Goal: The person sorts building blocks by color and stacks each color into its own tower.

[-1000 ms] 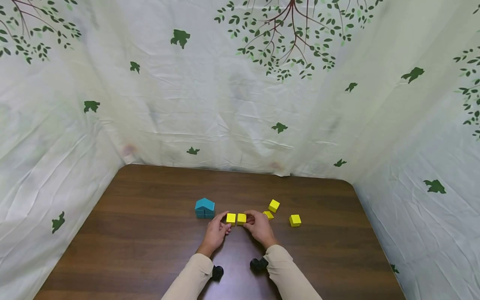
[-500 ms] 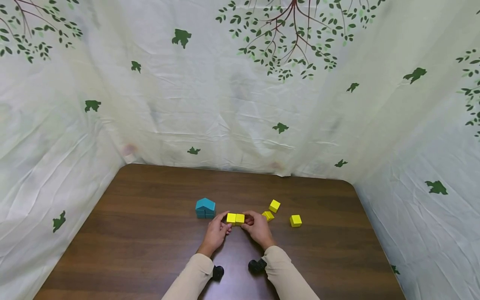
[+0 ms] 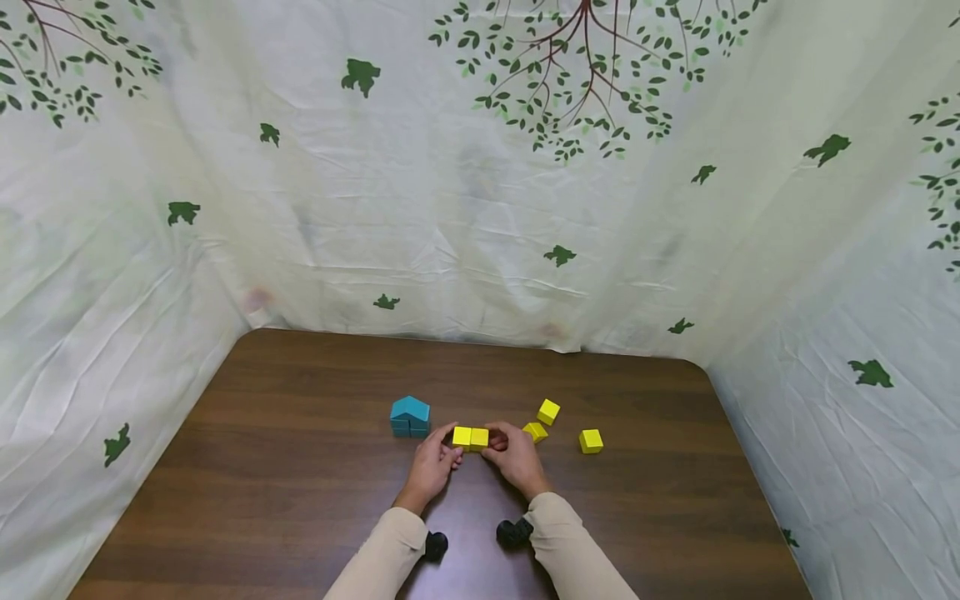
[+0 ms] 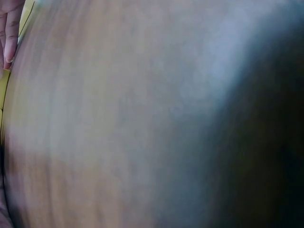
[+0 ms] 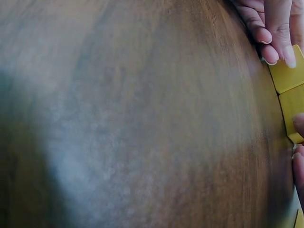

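Observation:
In the head view, two yellow cubes sit side by side on the brown table, their faces touching. My left hand [image 3: 431, 469] holds the left yellow cube [image 3: 462, 437], thumb at its near side and a finger reaching past its far corner. On the other side, my right hand [image 3: 519, 460] grips the right yellow cube [image 3: 479, 438]. The right wrist view shows the seam between the pair, with a thumb on the left cube [image 5: 286, 77] and a fingertip on the right cube [image 5: 290, 107]. The left wrist view is mostly blurred tabletop, with fingers [image 4: 10, 38] at its edge.
A blue house-shaped stack [image 3: 410, 417] with a peaked top stands just left of my left hand. Three loose yellow cubes lie to the right: one far back [image 3: 548, 411], one beside my right hand [image 3: 536, 432], one farther right [image 3: 591, 442]. A leaf-printed curtain [image 3: 465, 208] surrounds the table [image 3: 300, 467].
My right hand has moved slightly left with its yellow cube, closing the gap to the left cube. Over the last half second the hands and cubes hold still.

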`<state>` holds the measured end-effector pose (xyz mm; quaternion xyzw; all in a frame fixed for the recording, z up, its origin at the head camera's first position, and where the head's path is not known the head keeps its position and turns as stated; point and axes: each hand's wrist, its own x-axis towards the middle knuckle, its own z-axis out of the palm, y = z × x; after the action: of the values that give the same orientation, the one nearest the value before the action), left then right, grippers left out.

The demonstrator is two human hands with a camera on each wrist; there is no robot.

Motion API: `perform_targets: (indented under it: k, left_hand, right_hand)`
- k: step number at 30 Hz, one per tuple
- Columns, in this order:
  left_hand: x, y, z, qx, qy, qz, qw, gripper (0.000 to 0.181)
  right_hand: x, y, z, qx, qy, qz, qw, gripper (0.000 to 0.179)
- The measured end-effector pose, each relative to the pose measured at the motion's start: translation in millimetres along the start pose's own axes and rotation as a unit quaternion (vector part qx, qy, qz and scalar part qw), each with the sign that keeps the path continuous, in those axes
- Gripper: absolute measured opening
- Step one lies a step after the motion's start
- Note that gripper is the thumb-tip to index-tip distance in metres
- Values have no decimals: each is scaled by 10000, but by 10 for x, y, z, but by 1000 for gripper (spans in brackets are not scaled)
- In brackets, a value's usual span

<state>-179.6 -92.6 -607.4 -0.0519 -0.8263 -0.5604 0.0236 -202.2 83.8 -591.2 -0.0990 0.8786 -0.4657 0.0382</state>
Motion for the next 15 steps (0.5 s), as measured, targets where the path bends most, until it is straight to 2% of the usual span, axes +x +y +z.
perform_targets:
  k: [6, 11, 15]
  left_hand:
    - [37, -27, 29, 79, -107, -568, 9983, 47]
    - [39, -22, 26, 107, -126, -577, 9982, 48]
    - [30, -6, 13, 140, -126, -508, 9985, 47]
  right_hand:
    - [-59, 26, -77, 277, -16, -20, 9996, 40]
    - [-127, 79, -311, 519, 98, -320, 9981, 37]
    - [-136, 158, -580, 640, 428, -396, 9962, 32]
